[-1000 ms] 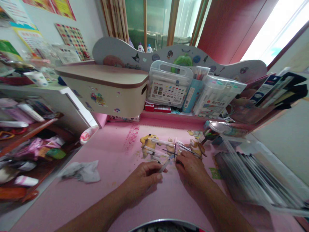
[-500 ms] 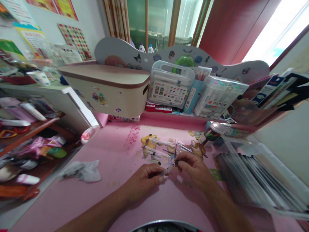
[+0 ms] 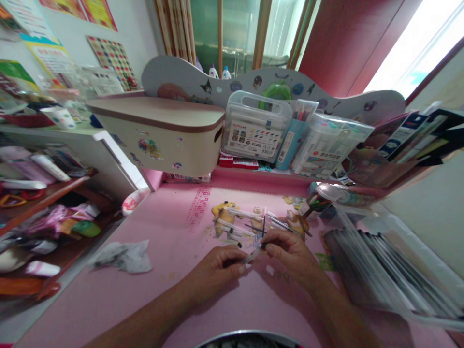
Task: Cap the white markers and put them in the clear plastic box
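Pinching the near end of a clear pen barrel (image 3: 251,256) with the left hand (image 3: 217,268), thumb and fingertips closed tight on it, the other fingers curled under and out of sight. Meeting it from the other side with the right hand (image 3: 288,251), thumb and forefinger nipped shut on the barrel's far, dark tip; hard to tell there: part of the barrel or a separate piece. Holding the barrel slanted between both hands, just above the pink desk mat (image 3: 170,232), near its middle and close to the body.

Just beyond the knuckles, a loose scatter of pens (image 3: 235,224) lying on the mat's cartoon print, blurred, count not readable, some tucked behind the right hand. Well off to the left, a crumpled tissue (image 3: 123,256) on the mat. At the back, a beige lidded box (image 3: 159,130), a clear marker case (image 3: 255,128) and a blue pen cup (image 3: 290,142) side by side on the raised ledge. To the right, a clear tray (image 3: 395,241) of dark sticks, smeared by blur and cut off by the frame edge.

Both forearms entering from the bottom edge, elbows out of frame. At the very bottom, a grey curved rim (image 3: 250,336), only partly visible and not identifiable.
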`<action>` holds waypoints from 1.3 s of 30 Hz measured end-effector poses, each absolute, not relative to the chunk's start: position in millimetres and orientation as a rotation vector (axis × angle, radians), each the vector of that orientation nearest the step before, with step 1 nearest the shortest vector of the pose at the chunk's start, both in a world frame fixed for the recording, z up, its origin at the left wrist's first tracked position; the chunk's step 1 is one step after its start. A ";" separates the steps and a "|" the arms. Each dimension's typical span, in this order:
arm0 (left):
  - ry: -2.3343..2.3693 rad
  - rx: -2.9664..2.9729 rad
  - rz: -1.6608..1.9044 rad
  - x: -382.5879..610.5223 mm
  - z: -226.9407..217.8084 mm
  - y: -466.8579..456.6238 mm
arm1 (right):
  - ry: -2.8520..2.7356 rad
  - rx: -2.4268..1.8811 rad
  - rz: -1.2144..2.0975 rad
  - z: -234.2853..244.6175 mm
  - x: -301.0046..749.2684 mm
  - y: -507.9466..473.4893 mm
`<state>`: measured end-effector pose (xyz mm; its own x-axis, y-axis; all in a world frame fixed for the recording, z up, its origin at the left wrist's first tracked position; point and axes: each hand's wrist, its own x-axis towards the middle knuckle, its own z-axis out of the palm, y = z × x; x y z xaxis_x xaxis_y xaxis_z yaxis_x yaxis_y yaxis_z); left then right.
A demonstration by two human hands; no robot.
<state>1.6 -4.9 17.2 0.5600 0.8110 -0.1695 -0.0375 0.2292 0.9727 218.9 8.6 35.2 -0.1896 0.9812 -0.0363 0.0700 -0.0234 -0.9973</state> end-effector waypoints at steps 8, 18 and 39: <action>0.815 1.218 0.666 0.4 16.1 -4.9 | -1.424 -1.180 1.347 34.3 218.1 7.6; 0.762 1.043 0.650 0.9 10.5 -8.7 | -1.432 -1.184 1.354 33.8 215.8 7.5; 0.793 1.388 0.607 -2.5 6.7 -10.2 | -1.826 -1.272 1.169 36.9 214.6 0.8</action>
